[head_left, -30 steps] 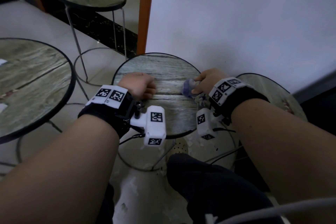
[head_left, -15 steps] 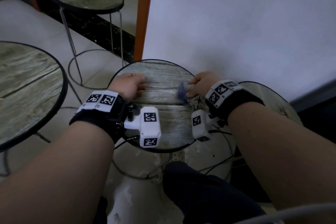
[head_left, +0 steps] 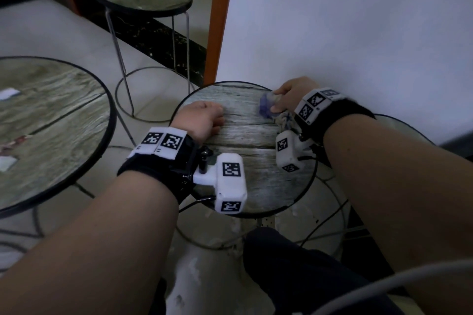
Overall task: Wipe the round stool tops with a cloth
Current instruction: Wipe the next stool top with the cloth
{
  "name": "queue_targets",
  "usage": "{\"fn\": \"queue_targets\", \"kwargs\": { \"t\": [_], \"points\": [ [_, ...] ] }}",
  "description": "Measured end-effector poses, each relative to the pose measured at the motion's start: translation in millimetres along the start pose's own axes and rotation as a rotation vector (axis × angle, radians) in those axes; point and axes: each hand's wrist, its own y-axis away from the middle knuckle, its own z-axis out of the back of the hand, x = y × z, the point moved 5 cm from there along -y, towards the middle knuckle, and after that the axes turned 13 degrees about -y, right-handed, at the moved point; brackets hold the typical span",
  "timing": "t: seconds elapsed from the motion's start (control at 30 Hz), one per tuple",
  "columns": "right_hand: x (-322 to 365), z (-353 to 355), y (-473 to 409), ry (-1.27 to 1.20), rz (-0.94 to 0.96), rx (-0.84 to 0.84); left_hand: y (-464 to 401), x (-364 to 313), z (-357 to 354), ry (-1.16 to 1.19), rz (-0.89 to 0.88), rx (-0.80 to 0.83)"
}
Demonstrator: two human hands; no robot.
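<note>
Round wood-grain stool top [head_left: 245,135] bore the left hand [head_left: 202,117], fisted; the right hand [head_left: 291,94] pinched a crumpled bluish cloth [head_left: 266,107].

— What is happening on the round wood-grain stool top with the black rim [head_left: 245,181]?
— The right hand [head_left: 294,96] is gripping a bunched bluish-purple cloth [head_left: 266,107] against its far edge, while the left hand [head_left: 202,117], fingers curled, is resting on its left side.
</note>
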Motion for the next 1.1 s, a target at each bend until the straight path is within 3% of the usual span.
{"fn": "queue_targets", "kwargs": {
  "t": [0.23,0.47,0.73,1.1],
  "points": [
    [14,-6,3,0.152,0.160,-0.037,-1,-1,-2,-0.050,-0.002,0.011],
    [9,0,12,0.204,0.129,-0.008,-4,1,-2,-0.183,-0.010,-0.009],
    [-22,12,13,0.019,0.019,-0.097,-3,1,-3,-0.165,-0.024,-0.035],
    [-44,10,29,-0.174,-0.120,-0.071,-4,2,-1,-0.175,-0.025,-0.031]
  ]
}}
